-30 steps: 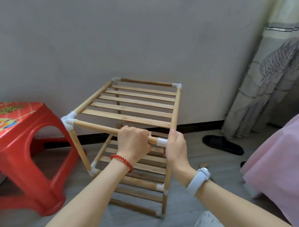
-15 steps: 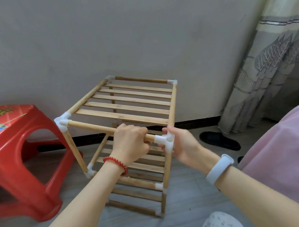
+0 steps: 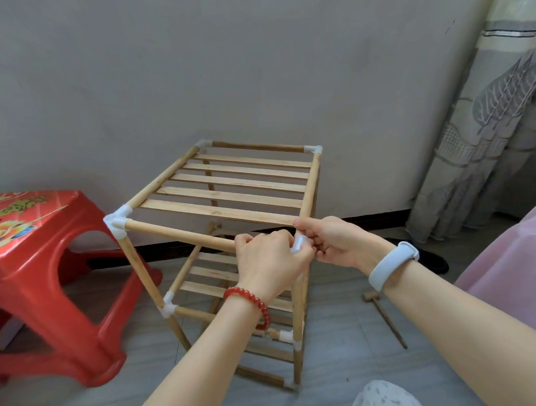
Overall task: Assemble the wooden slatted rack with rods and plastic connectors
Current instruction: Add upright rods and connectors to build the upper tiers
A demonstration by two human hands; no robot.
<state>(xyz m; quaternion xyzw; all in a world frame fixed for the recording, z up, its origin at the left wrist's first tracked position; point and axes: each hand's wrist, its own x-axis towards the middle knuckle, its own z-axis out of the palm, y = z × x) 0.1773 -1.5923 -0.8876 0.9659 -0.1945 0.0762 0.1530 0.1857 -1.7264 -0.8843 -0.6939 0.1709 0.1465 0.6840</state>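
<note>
The wooden slatted rack [image 3: 238,185] stands on the floor against the wall, with several tiers of slats joined by rods and white plastic connectors. My left hand [image 3: 271,261] is closed around the near end of the front top rod [image 3: 176,233], right at the near right corner. My right hand [image 3: 333,241] grips the white corner connector [image 3: 299,243] there from the right side, thumb on top. Most of that connector is hidden by my fingers. The front left connector [image 3: 117,220] is fully seated on its rods.
A red plastic stool [image 3: 42,274] stands close on the left. A small wooden mallet [image 3: 383,314] lies on the grey floor right of the rack. A black slipper [image 3: 432,260] and a patterned curtain [image 3: 497,131] are at the right, pink fabric [image 3: 515,268] nearer.
My left hand has slid right along the front rod up to the corner connector. My right hand has shifted to grip the connector from the side. The view has tilted slightly.
</note>
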